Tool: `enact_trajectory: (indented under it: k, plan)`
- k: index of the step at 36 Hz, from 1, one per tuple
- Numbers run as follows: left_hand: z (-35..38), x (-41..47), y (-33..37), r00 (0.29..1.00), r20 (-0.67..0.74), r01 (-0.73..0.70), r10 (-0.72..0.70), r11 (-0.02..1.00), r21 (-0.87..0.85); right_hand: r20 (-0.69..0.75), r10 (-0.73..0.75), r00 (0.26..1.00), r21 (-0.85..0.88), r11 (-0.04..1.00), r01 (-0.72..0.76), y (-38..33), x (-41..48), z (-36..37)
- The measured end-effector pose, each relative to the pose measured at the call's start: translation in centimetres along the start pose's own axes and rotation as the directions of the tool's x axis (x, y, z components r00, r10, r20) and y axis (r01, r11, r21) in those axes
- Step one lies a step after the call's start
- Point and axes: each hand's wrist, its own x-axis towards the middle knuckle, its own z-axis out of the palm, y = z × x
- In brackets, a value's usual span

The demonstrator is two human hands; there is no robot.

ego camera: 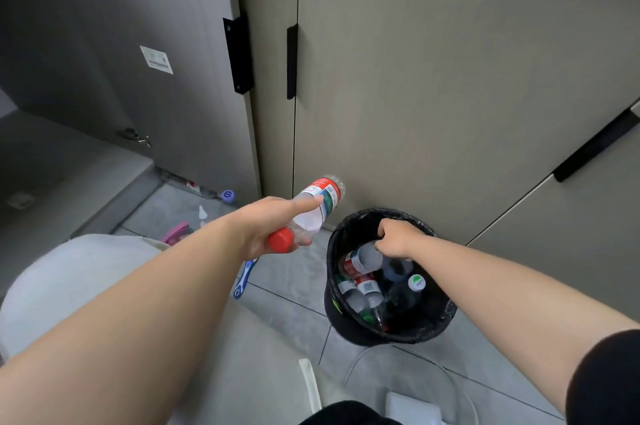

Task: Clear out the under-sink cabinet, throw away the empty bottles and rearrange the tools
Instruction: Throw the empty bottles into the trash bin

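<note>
My left hand point(266, 228) grips an empty clear bottle point(313, 213) with a red cap and a red, white and green label, held slanted just left of the bin. A black bin point(436, 324) lined with a black bag stands on the floor by the cabinet doors and holds several empty bottles point(363, 286). My right hand point(398, 239) reaches into the bin with its fingers curled round the base of another clear bottle point(365, 256) lying on top of the pile.
Closed grey-beige cabinet doors point(433, 78) with black handles rise behind the bin; one door point(121, 60) at the left stands open. On the tiled floor lie a blue and white tool point(244, 277), a pink item point(176, 232) and a small purple object point(228, 196). A clear container point(408, 390) sits near me.
</note>
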Motion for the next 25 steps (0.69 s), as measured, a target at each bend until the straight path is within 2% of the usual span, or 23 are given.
enact_trajectory:
  k: [3,5,7,9,11,13,16,18,21,23,25]
  plan:
    - [0.2,0.3,0.0,1.0,-0.014,-0.01,0.009,0.999,-0.038,-0.099,-0.034,0.994,0.134,0.99,0.048,-1.0,-0.4,-1.1]
    - [0.4,0.5,0.1,0.999,-0.022,-0.028,0.027,0.998,-0.059,-0.138,-0.058,0.989,0.367,0.924,0.106,-2.1,-1.2,-1.9]
    - [0.7,0.6,0.4,0.998,-0.029,-0.059,0.057,0.996,-0.072,-0.028,-0.132,0.991,0.679,0.725,0.116,-3.5,-2.8,-2.8]
    - [1.1,0.6,0.5,0.995,-0.035,-0.095,0.094,0.994,-0.047,0.095,-0.261,0.961,0.874,0.484,0.046,-4.8,-4.3,-3.7]
    - [1.5,0.5,0.6,0.992,-0.023,-0.122,0.122,0.992,0.014,0.146,-0.368,0.918,0.936,0.353,-0.007,-6.0,-5.3,-4.3]
    - [1.8,0.3,0.6,0.992,0.003,-0.129,0.129,0.989,0.07,0.145,-0.407,0.902,0.952,0.306,-0.015,-7.2,-5.7,-4.6]
    - [2.2,-0.4,0.5,0.99,0.075,-0.132,0.123,0.982,0.138,0.106,-0.372,0.922,0.968,0.251,-0.01,-7.9,-5.7,-4.6]
    - [2.4,-0.8,0.5,0.982,0.15,-0.142,0.116,0.974,0.175,0.092,-0.362,0.927,0.967,0.253,0.003,-7.4,-5.5,-4.9]
    - [2.4,-1.1,0.4,0.978,0.196,-0.12,0.068,0.956,0.267,0.128,-0.363,0.923,0.936,0.351,0.008,-5.6,-5.4,-5.6]
    - [2.2,-0.9,0.3,0.987,0.149,-0.11,0.067,0.947,0.301,0.19,-0.318,0.929,0.887,0.462,-0.023,-3.7,-5.3,-6.1]
    - [1.7,-0.5,0.0,0.994,0.055,-0.111,0.099,0.942,0.317,0.282,-0.227,0.932,0.76,0.646,-0.072,-1.9,-5.4,-6.4]
